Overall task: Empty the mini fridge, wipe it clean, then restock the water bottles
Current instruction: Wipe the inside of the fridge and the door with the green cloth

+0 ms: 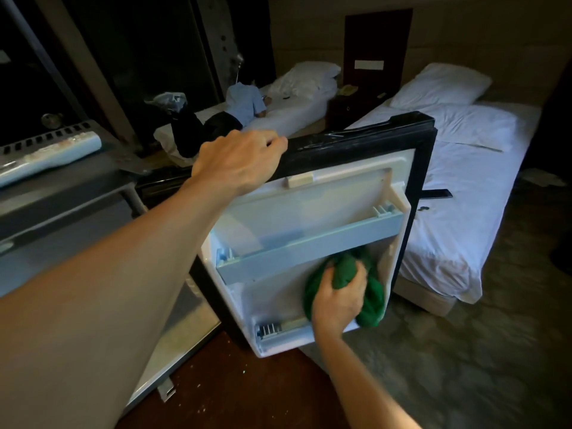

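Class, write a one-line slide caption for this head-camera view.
Left hand steadies the open mini fridge door while the right hand wipes its inner lining with a green cloth.

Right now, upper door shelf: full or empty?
Empty. The door shelf holds no bottles. The left hand steadies the door; the right hand presses a cloth below it.

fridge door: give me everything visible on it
The fridge door is swung open, inner side toward the camera. It has a black frame and a white plastic liner with an upper rack and a lower rack, both holding no bottles. The left hand grips its top edge; the right hand presses a green cloth against the lower liner.
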The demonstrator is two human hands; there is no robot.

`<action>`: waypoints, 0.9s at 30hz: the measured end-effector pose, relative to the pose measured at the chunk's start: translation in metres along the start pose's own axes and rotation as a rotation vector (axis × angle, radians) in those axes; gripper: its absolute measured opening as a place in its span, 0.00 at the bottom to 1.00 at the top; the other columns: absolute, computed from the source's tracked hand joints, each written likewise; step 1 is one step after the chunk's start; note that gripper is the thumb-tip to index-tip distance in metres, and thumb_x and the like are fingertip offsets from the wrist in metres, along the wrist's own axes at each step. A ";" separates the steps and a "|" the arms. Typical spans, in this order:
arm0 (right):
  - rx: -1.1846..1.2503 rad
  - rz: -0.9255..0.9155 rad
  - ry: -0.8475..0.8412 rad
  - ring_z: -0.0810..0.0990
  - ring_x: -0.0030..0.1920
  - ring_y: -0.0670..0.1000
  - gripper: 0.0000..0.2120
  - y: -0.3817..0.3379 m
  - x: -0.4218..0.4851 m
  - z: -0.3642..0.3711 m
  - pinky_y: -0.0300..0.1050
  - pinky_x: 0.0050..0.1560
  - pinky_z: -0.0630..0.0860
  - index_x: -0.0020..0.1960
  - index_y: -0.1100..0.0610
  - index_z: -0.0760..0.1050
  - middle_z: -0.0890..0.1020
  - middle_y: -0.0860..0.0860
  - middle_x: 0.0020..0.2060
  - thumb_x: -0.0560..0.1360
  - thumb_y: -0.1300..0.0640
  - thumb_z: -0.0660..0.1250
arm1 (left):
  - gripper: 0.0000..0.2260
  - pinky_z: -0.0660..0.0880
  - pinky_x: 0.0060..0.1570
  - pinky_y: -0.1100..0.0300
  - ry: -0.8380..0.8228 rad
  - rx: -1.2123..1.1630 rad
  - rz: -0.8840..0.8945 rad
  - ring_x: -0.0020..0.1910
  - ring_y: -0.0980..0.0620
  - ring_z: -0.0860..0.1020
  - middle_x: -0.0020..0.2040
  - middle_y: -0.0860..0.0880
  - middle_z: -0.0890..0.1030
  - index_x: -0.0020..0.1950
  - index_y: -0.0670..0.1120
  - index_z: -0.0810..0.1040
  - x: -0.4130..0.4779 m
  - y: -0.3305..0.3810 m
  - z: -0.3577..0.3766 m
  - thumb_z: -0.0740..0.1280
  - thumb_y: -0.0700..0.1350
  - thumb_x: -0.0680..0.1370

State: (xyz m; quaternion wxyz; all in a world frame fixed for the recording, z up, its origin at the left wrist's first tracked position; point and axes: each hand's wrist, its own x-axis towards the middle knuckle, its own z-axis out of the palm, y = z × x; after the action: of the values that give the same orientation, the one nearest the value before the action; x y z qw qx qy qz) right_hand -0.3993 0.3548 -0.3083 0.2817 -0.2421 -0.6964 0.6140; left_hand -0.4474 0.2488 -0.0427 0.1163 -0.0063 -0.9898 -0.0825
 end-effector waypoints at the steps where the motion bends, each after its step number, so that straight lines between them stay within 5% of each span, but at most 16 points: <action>1: -0.047 -0.041 -0.131 0.77 0.56 0.60 0.22 0.011 -0.016 0.003 0.52 0.59 0.72 0.64 0.57 0.72 0.79 0.57 0.54 0.74 0.48 0.67 | 0.17 0.64 0.45 0.49 0.001 0.003 -0.001 0.47 0.44 0.72 0.49 0.48 0.76 0.50 0.57 0.76 0.002 0.000 0.000 0.49 0.59 0.80; 3: -0.178 -0.132 -0.404 0.78 0.54 0.59 0.19 0.034 -0.044 0.003 0.51 0.57 0.74 0.60 0.57 0.74 0.79 0.56 0.53 0.74 0.49 0.69 | 0.17 0.65 0.46 0.48 -0.002 0.008 -0.011 0.48 0.42 0.73 0.49 0.46 0.76 0.49 0.57 0.75 0.003 -0.001 0.002 0.48 0.60 0.79; 5: -0.213 -0.179 -0.479 0.77 0.53 0.57 0.15 0.042 -0.044 -0.001 0.50 0.55 0.73 0.57 0.56 0.75 0.79 0.54 0.51 0.73 0.50 0.70 | 0.17 0.66 0.46 0.47 -0.002 0.015 -0.025 0.49 0.41 0.73 0.50 0.45 0.77 0.48 0.56 0.74 0.004 0.000 0.001 0.48 0.60 0.79; 10: 0.076 0.278 0.011 0.76 0.60 0.57 0.17 0.001 0.032 -0.009 0.52 0.63 0.71 0.63 0.52 0.71 0.79 0.53 0.57 0.76 0.49 0.67 | 0.17 0.64 0.44 0.49 -0.007 0.021 -0.029 0.50 0.41 0.73 0.52 0.46 0.77 0.49 0.57 0.74 0.008 -0.001 0.003 0.48 0.60 0.79; 12: 0.126 0.294 0.090 0.76 0.60 0.57 0.17 -0.008 0.042 -0.013 0.53 0.64 0.71 0.63 0.51 0.72 0.80 0.53 0.58 0.76 0.47 0.67 | 0.17 0.64 0.44 0.49 0.006 0.026 -0.015 0.49 0.42 0.73 0.51 0.46 0.77 0.51 0.58 0.75 0.007 -0.002 0.005 0.48 0.60 0.79; 15: 0.112 0.145 -0.106 0.78 0.56 0.58 0.12 -0.005 -0.006 0.002 0.48 0.59 0.72 0.57 0.49 0.74 0.81 0.53 0.52 0.75 0.49 0.68 | 0.18 0.64 0.45 0.49 0.024 0.029 -0.013 0.49 0.42 0.73 0.52 0.46 0.77 0.54 0.58 0.75 0.009 -0.002 0.006 0.47 0.60 0.80; 18: 0.038 -0.208 -0.519 0.78 0.52 0.52 0.15 0.004 -0.071 0.025 0.47 0.57 0.73 0.56 0.51 0.77 0.81 0.49 0.50 0.72 0.48 0.68 | 0.19 0.64 0.47 0.48 0.012 0.024 -0.028 0.53 0.40 0.73 0.56 0.44 0.77 0.57 0.57 0.74 0.013 -0.003 0.007 0.47 0.61 0.80; 20: -0.024 -0.391 -0.592 0.77 0.50 0.51 0.13 0.001 -0.081 0.032 0.41 0.56 0.70 0.56 0.51 0.76 0.81 0.48 0.49 0.72 0.51 0.69 | 0.19 0.63 0.47 0.48 0.026 0.032 -0.024 0.56 0.39 0.73 0.58 0.44 0.78 0.57 0.57 0.75 0.013 -0.003 0.007 0.47 0.61 0.80; 23: 0.082 -0.344 -0.472 0.78 0.52 0.49 0.15 -0.008 -0.070 0.022 0.44 0.59 0.72 0.57 0.50 0.77 0.81 0.46 0.51 0.71 0.49 0.68 | 0.19 0.64 0.47 0.48 0.031 0.030 -0.003 0.55 0.39 0.74 0.57 0.45 0.78 0.55 0.58 0.75 0.008 -0.004 0.007 0.48 0.61 0.79; 27: 0.295 0.112 -0.127 0.79 0.55 0.48 0.13 -0.040 -0.017 0.005 0.53 0.61 0.75 0.59 0.41 0.73 0.81 0.45 0.53 0.76 0.52 0.67 | 0.15 0.64 0.47 0.47 0.008 -0.012 -0.014 0.54 0.40 0.74 0.54 0.45 0.78 0.48 0.59 0.73 0.006 -0.004 0.004 0.48 0.61 0.79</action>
State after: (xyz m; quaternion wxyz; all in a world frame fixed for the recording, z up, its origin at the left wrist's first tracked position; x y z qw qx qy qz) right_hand -0.3898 0.3343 -0.2704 0.2352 -0.1973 -0.6007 0.7382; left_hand -0.4541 0.2459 -0.0456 0.1197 0.0004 -0.9888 -0.0894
